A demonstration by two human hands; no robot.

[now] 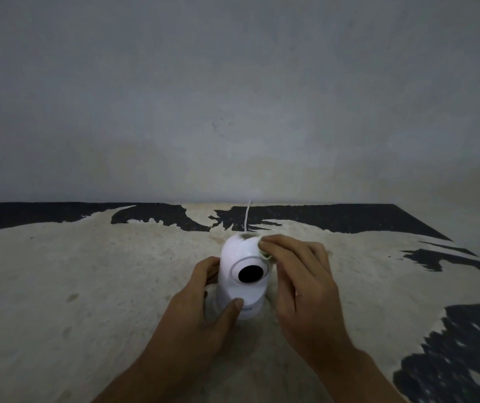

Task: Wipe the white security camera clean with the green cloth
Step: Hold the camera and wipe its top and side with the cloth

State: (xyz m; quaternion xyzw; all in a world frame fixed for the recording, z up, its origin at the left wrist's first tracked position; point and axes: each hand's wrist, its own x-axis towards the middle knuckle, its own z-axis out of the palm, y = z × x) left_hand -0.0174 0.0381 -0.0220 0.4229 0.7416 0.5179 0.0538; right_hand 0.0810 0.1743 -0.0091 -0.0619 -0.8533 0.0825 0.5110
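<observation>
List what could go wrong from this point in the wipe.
The green cloth is bunched small under the right hand, so bare fingertips may smear the white security camera near its dark lens. The white cable trails behind; twisting the body in the left hand could tug it.

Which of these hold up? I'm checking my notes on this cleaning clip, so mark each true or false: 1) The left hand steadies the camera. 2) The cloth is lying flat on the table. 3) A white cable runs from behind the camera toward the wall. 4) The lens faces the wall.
1) True: the left hand grips the white security camera at its side and base.
2) False: the right hand presses the green cloth against the camera's upper right.
3) True: the white cable leads back to the wall.
4) False: the dark lens faces the wearer.
</observation>
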